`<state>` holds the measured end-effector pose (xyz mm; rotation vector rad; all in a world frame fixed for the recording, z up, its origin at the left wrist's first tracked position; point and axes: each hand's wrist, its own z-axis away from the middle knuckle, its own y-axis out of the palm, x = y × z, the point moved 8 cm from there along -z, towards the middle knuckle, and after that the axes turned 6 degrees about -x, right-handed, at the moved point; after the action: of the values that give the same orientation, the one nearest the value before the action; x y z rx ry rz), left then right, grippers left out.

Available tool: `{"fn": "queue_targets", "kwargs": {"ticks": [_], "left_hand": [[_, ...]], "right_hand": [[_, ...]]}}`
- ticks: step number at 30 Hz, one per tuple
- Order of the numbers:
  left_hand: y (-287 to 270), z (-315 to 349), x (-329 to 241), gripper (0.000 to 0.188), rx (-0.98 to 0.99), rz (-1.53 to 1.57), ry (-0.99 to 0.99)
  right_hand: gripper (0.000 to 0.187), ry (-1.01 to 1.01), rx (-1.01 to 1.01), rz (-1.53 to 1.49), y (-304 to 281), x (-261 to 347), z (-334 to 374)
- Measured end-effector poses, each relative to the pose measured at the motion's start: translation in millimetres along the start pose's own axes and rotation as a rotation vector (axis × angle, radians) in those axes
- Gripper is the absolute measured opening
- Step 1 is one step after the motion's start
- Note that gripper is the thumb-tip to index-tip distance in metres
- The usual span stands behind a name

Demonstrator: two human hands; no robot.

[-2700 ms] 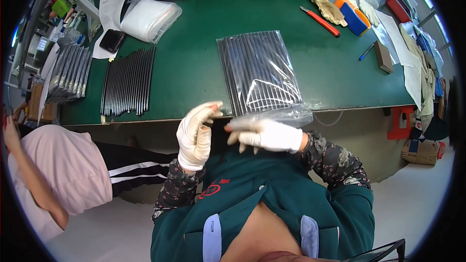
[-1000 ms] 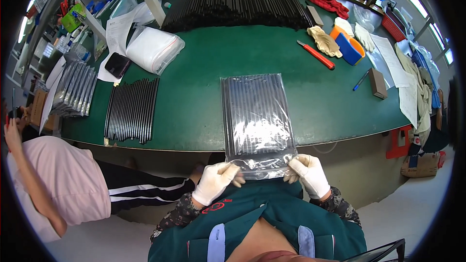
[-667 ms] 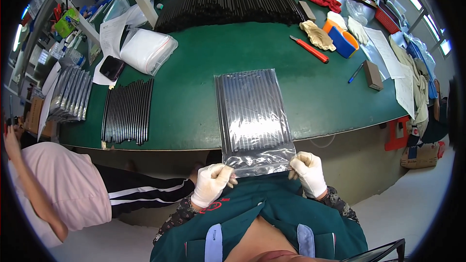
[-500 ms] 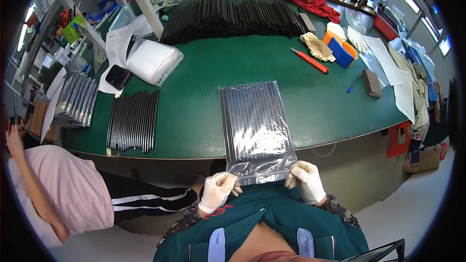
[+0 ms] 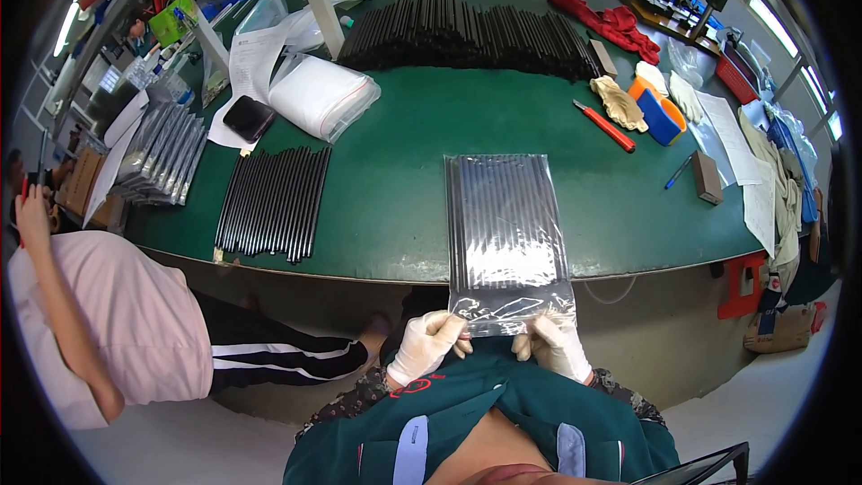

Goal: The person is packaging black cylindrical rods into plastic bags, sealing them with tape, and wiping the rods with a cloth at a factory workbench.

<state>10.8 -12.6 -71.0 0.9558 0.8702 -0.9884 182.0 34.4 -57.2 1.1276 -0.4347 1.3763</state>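
A clear plastic bag [image 5: 507, 216] full of thin black rods lies over the table's front edge, its flat end toward me. My left hand [image 5: 429, 344], in a white glove, pinches that end near its left corner. Close to the right part of the same edge, my gloved right hand [image 5: 555, 347] has its thumb and fingers closed on the film. The rods rest side by side inside the bag, away from my fingers. To the left, a row of loose black rods [image 5: 274, 202] sits on the green table [image 5: 404, 207].
A long heap of black rods [image 5: 467, 36] spans the back. At left are a phone [image 5: 249, 118], a stack of white bags [image 5: 323, 94] and packed bags [image 5: 162, 153]. A red knife [image 5: 606, 126] and tape rolls [image 5: 662, 117] lie right. Another person [image 5: 108, 314] stands at left.
My right hand has slid inward along the bag's near edge, away from its right corner. The left hand keeps its pinch. The whole view has shifted slightly.
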Motion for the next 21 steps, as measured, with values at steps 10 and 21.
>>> {"fn": "queue_targets", "kwargs": {"ticks": [10,21], "left_hand": [[3,2,0,0.026,0.068,0.075,-0.003],[4,-4,5,0.026,0.113,0.055,-0.007]], "right_hand": [[0.029,-0.022,0.056,0.106,15,-6,-10],[0.023,0.027,0.210,0.191,41,-14,-19]]}}
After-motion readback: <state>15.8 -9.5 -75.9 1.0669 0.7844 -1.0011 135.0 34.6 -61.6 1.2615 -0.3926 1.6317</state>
